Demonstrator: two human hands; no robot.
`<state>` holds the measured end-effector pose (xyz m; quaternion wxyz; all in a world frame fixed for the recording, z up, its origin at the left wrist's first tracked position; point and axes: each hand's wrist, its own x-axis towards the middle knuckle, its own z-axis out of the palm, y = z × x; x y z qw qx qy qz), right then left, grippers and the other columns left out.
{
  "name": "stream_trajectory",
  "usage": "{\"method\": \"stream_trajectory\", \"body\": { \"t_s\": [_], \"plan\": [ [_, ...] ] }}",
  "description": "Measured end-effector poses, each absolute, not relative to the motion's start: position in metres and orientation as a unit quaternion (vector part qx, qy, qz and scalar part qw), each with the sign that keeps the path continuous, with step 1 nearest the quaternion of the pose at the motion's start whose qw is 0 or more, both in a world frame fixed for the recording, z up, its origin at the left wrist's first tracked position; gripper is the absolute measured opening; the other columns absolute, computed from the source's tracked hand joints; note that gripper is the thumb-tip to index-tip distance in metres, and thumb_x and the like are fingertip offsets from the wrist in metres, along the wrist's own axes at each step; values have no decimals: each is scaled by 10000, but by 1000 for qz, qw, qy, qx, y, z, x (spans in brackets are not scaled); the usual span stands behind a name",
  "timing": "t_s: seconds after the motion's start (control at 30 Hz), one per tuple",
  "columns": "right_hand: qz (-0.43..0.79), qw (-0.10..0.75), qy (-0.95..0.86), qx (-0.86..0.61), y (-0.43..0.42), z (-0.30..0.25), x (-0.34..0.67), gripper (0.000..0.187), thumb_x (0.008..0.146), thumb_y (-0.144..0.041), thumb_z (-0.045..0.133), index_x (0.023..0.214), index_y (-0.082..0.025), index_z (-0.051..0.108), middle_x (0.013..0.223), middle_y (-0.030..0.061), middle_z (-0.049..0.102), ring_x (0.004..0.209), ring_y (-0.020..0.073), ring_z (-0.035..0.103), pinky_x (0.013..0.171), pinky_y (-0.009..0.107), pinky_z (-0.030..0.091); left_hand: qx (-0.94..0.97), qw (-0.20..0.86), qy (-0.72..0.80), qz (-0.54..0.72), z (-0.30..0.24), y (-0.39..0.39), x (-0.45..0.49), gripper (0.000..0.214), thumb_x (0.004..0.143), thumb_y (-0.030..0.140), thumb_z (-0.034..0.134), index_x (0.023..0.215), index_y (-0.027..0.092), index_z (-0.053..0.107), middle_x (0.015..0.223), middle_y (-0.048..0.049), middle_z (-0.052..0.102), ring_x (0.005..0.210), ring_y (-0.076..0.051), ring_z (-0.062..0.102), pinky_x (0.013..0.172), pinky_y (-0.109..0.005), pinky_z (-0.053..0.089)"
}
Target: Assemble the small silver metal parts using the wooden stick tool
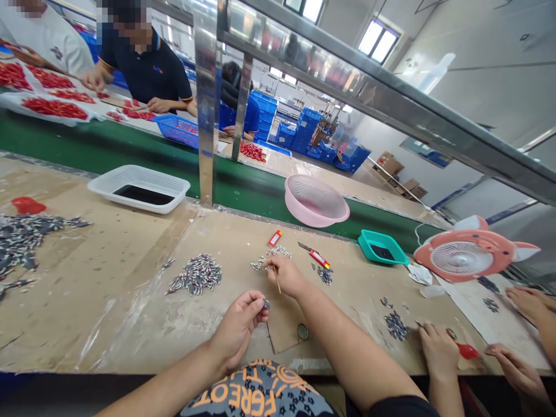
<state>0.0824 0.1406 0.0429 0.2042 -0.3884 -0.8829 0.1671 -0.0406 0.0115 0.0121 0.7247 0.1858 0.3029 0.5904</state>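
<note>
A worker's left hand (238, 327) holds a small dark component (266, 304) in a tight pinch, the grip pressed together between thumb and fingertips, above a cardboard-covered desk (108, 324). The right hand (284, 277) pinches a thin wooden stick (277, 280), its tip angled down toward the desk. Just ahead of that hand lies a loose cluster of small striped parts (271, 258), with a larger heap (195, 274) to its left and a wide spread (21, 243) at the far left of the desk. A red utility knife (319, 259) with its blade out lies near the right hand, and a second red cutter (274, 237) sits just beyond the cluster.

At right, a co-worker's hand (438, 350) rests beside a small pile of dark parts (396, 325), near a red-handled tool (467, 350), while two more hands (516, 370) reach in at the desk's edge. A white plastic tray (139, 188), a pink colander (316, 200), a teal tray (382, 247) and a pink fan (469, 249) stand along the far side, by a green conveyor belt (130, 156). Across it, a co-worker in a dark polo shirt (145, 69) handles red parts (54, 108), with stacked blue crates (304, 130) behind.
</note>
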Motion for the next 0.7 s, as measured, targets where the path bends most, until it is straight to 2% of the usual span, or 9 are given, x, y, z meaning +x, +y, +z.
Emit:
{"method": "stream_trajectory", "body": {
  "t_s": [0.13,0.2,0.3,0.43,0.7],
  "plan": [
    [213,243,-859,-397,118,48,90,177,715,-53,460,806,-164,563,712,-1,535,623,117,493,583,222,403,175,698,299,627,12,13,-40,44,810,211,621,836,175,618,1041,-47,610,886,-144,551,800,-273,430],
    [282,267,-827,-407,107,50,92,116,733,-103,479,799,-168,549,677,-17,506,588,112,466,550,220,382,167,693,292,637,12,14,-40,42,808,208,624,834,175,618,1092,-56,604,964,-163,545,851,-291,418],
    [414,308,-744,-425,91,52,96,31,753,-185,533,781,-182,546,643,-34,486,578,111,442,549,227,356,165,689,290,643,12,15,-40,50,808,216,629,846,185,620,1008,-33,625,878,-137,559,798,-270,433],
    [502,373,-644,-440,70,50,97,80,758,-249,605,790,-190,563,685,-26,513,636,119,461,602,239,364,167,669,313,653,11,14,-39,75,796,225,647,862,201,619,773,26,601,698,-94,539,678,-221,432],
    [610,471,-491,-407,41,35,84,158,756,-292,677,830,-198,573,731,-26,532,680,114,478,666,241,389,210,607,351,682,8,11,-36,150,757,246,685,888,200,626,820,2,651,771,-130,586,746,-256,454]
  ]
}}
